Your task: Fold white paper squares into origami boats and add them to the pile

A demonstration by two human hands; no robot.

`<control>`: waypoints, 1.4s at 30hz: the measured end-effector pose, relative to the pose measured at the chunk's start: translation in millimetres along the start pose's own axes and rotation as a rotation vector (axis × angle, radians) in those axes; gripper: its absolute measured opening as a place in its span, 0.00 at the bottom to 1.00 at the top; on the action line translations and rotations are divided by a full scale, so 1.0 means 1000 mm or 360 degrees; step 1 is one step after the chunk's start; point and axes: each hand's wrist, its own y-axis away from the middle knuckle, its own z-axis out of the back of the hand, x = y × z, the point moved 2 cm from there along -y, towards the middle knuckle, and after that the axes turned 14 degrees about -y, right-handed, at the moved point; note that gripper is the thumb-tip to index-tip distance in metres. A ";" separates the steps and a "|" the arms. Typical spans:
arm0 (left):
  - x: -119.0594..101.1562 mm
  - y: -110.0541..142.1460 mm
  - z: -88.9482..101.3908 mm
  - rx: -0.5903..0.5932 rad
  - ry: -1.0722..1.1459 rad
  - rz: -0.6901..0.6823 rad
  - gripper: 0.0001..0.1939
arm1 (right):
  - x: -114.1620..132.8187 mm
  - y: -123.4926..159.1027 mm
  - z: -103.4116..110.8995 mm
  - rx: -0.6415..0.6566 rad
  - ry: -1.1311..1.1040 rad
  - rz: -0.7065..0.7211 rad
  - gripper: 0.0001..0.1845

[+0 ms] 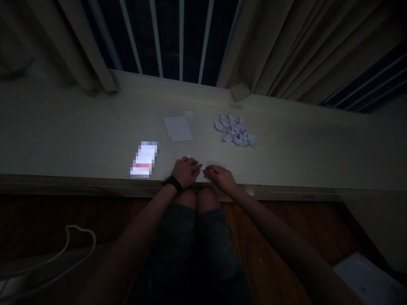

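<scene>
My left hand (185,172), with a dark watch on its wrist, rests at the front edge of the white tabletop, its fingers drawn together. Facing it closely, my right hand (221,177) has thumb and fingers pinched. Between the fingertips shows a small piece of white paper (202,175), mostly covered by the hands; its folds are too dim to make out. Beyond my right hand lies a cluster of several small folded paper boats (235,130). A stack of white paper sheets (178,129) lies flat beyond my left hand.
To the left lies a lit phone (144,159), its screen blurred. Curtains (270,46) and a barred window (165,38) border the far side of the tabletop (79,127). A pale cable (94,241) loops at lower left, and my knees are against the front edge.
</scene>
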 end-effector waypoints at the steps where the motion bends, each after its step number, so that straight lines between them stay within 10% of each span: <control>1: 0.000 0.000 0.000 0.0003 0.0006 0.0002 0.16 | 0.000 0.000 0.000 -0.0003 0.0004 -0.0004 0.17; 14: -0.003 -0.001 0.005 0.0051 0.0024 0.0068 0.18 | 0.004 -0.003 0.007 -0.0108 -0.0362 -0.0076 0.15; 23: -0.001 -0.001 0.001 0.0027 0.0011 0.0049 0.18 | -0.014 -0.035 0.001 -0.0046 -0.1207 -0.0985 0.15; 42: -0.002 -0.001 0.005 -0.0002 0.0000 0.0057 0.17 | -0.026 -0.028 0.016 0.0330 -0.1128 -0.1220 0.09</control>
